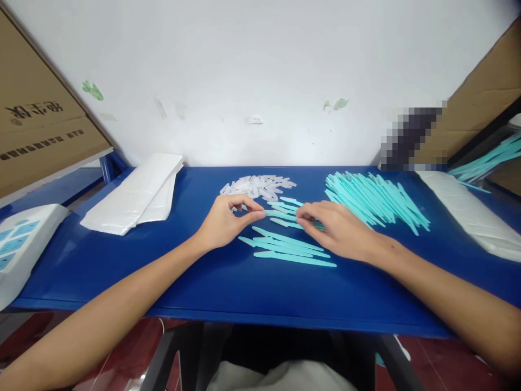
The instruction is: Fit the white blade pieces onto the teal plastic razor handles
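My left hand rests on the blue table, fingers pinched together at the tip of a teal plastic stick. My right hand pinches the other end of that stick, knuckles up. Just below both hands lie several teal sticks side by side. A pile of small clear caps sits right behind my left hand. A large fan of teal sticks lies behind my right hand.
Stacks of white sheets lie at the back left and along the right. A white packet with blue panels sits at the left edge. Cardboard boxes flank both sides; the white wall is behind.
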Tool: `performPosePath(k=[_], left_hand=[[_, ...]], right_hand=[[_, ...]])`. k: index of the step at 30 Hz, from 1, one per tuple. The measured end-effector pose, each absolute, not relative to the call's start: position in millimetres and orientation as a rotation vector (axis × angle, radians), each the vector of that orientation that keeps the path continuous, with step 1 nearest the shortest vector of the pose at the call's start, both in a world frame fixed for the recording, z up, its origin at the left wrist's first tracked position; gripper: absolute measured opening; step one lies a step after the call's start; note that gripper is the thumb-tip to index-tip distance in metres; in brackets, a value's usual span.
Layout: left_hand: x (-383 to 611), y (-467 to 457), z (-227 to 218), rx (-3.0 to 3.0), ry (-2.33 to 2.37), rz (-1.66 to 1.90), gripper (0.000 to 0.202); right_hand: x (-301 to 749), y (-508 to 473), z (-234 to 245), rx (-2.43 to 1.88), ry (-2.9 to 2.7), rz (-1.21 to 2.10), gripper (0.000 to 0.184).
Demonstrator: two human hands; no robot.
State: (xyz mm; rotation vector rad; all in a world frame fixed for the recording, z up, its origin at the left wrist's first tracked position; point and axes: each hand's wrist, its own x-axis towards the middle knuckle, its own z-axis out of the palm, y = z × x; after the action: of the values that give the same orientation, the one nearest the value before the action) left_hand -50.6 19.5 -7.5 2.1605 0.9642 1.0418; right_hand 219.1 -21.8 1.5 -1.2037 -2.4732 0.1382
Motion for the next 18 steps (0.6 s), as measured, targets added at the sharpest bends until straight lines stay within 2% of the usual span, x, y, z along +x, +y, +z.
performPosePath(k=[4,7,15,18], left_hand=[[-62.8,27.9,-9.8,2.867,1.004,0.700,0.029],[-71.2,32.5,-9.5,3.072,1.197,0.470,0.030],[-69.0,32.4,-8.9,3.045,1.099,0.386,0.027],[-68.6,33.1,-10.4,3.059,1.037,0.448,0.029]], right_hand=[[224.7,-16.0,0.5,-1.282,-2.481,0.011,0.020],[227.1,-15.8,2.8,-1.329,-2.504,-0.076,0.026],[220.3,-30.5,11.9,-1.211,-2.742,0.380,0.024],[219.5,-32.5,14.5,-1.219,-2.740,0.420,0.029]])
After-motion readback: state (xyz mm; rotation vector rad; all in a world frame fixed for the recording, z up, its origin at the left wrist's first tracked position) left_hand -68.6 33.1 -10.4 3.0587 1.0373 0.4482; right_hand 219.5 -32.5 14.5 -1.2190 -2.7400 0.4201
